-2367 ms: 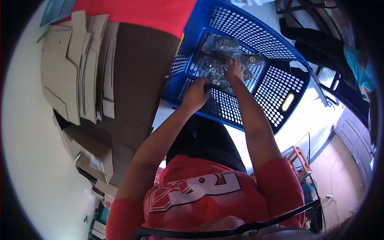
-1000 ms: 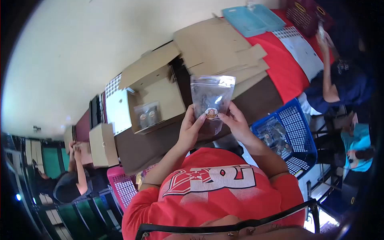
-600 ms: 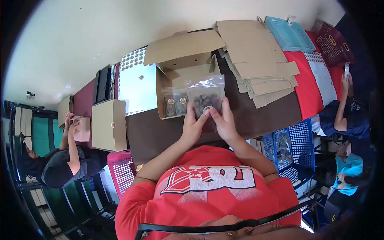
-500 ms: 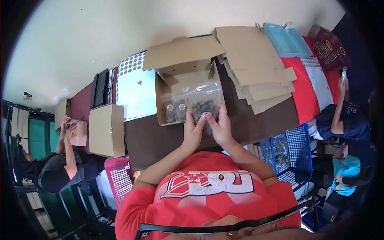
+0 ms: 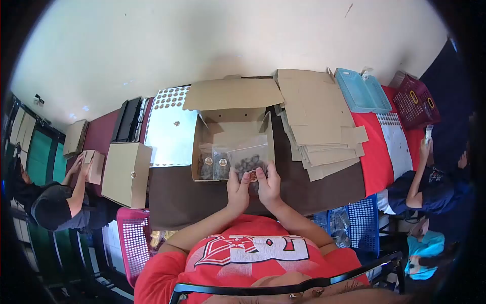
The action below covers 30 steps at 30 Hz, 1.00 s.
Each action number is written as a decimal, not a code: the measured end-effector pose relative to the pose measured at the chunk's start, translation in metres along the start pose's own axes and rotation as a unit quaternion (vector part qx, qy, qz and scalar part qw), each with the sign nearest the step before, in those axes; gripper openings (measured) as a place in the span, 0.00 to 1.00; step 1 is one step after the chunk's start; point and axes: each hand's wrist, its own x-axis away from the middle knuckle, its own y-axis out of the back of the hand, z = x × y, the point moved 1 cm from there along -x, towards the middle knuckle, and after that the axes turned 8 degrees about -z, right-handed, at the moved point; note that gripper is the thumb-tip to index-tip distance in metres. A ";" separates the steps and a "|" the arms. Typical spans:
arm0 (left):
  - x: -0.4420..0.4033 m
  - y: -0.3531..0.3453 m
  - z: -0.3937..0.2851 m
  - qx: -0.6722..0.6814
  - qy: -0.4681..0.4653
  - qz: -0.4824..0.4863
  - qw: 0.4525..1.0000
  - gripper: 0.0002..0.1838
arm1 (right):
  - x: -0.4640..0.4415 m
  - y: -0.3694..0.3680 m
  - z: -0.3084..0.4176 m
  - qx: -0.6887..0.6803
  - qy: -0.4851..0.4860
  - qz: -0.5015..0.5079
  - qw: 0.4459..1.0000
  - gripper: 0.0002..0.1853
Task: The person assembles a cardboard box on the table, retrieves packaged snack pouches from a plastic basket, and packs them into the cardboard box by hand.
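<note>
On the left lies a white paper sheet of round brown stickers (image 5: pixel 172 139). Next, an open brown cardboard box (image 5: pixel 238 123) holds two clear plastic pouches (image 5: pixel 221 169). By its near right corner, the left hand (image 5: pixel 239 191) and right hand (image 5: pixel 269 188) squeeze a clear plastic bag of dark lumps (image 5: pixel 248 161) low on both sides. It looks light, soft and slippery; that full low part seems best to hold. Flat brown cardboard (image 5: pixel 316 114) is piled on the right.

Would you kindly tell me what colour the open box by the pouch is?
The open box is light brown, seen best in the head view.
</note>
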 end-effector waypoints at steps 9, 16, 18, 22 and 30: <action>0.007 -0.028 0.009 -0.033 -0.007 0.013 0.999 0.24 | -0.005 0.032 -0.020 0.009 -0.001 -0.025 1.000 0.11; -0.009 -0.043 -0.011 -0.094 0.031 0.011 0.995 0.22 | -0.016 0.041 -0.030 -0.047 -0.049 -0.044 0.997 0.13; -0.013 -0.044 -0.014 -0.162 0.017 0.006 0.987 0.20 | -0.019 0.038 -0.021 -0.131 -0.072 -0.001 0.989 0.16; -0.020 -0.050 -0.018 -0.074 -0.021 -0.020 0.997 0.18 | -0.032 0.031 -0.026 -0.175 -0.087 0.005 0.981 0.19; -0.032 -0.036 0.003 -0.037 0.019 -0.021 0.999 0.17 | -0.041 0.025 -0.033 -0.078 -0.034 0.042 0.996 0.26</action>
